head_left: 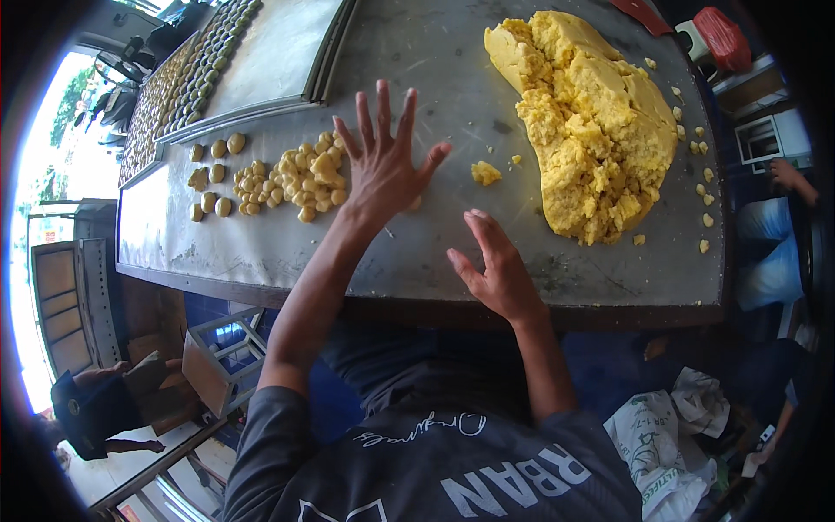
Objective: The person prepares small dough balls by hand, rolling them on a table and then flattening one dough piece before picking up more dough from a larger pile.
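My left hand point(383, 161) is spread, palm down, on or just above the steel table point(417, 261), beside a pile of small pale dough balls point(304, 178); part of a flattened piece point(413, 204) shows by its wrist, and what lies under the palm is hidden. My right hand point(491, 270) is open near the front edge, thumb apart, with nothing visible in it. A large mass of crumbly yellow dough point(591, 130) lies right of both hands, with a loose lump point(487, 173) between it and my left hand. Small rounded pieces point(222, 206) sit in short rows at the left.
Stacked metal trays point(261, 61), some covered with rows of small pieces point(204, 78), occupy the back left. Dough bits point(704, 246) line the right edge. A red scraper point(644, 13) lies at the back. Other people point(113, 409) are at lower left and on the right point(765, 244).
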`<control>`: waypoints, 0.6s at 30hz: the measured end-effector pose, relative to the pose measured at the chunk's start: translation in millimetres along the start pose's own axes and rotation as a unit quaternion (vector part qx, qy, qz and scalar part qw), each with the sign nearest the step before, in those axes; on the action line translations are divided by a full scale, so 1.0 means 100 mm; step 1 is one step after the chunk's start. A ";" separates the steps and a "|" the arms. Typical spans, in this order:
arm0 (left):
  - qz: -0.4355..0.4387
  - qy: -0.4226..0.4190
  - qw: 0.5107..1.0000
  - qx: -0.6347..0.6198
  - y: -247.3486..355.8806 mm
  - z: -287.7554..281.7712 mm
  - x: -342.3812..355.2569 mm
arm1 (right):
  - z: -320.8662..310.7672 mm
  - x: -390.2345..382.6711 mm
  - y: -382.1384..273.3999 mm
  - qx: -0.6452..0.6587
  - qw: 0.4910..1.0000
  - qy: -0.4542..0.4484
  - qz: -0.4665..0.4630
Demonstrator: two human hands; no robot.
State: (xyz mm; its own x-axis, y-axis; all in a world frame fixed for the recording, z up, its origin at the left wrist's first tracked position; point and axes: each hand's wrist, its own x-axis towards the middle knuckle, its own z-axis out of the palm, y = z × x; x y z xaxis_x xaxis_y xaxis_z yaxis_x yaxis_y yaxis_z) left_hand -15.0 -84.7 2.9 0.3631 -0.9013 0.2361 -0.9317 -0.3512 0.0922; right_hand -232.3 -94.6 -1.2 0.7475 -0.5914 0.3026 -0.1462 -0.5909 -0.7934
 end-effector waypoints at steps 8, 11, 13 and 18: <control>-0.029 0.038 0.999 -0.015 -0.13 -0.03 0.08 | 0.00 -0.01 0.02 -0.001 1.000 0.005 0.000; -0.036 0.033 0.999 -0.005 -0.17 0.03 0.04 | 0.00 0.00 0.01 0.005 1.000 0.000 0.001; -0.041 0.035 0.999 -0.004 -0.19 0.04 0.01 | 0.00 0.00 0.01 0.006 1.000 -0.002 0.002; -0.034 0.027 0.999 0.022 -0.13 -0.07 -0.01 | 0.00 0.00 0.01 0.002 1.000 0.002 0.000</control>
State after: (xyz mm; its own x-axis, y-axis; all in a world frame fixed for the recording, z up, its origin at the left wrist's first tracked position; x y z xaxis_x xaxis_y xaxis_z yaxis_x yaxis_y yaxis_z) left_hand -3.2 -77.6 7.7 0.4239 -0.8604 0.2828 -0.9036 -0.4231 0.0672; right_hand -232.6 -95.4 -2.1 0.7446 -0.5938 0.3049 -0.1436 -0.5886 -0.7956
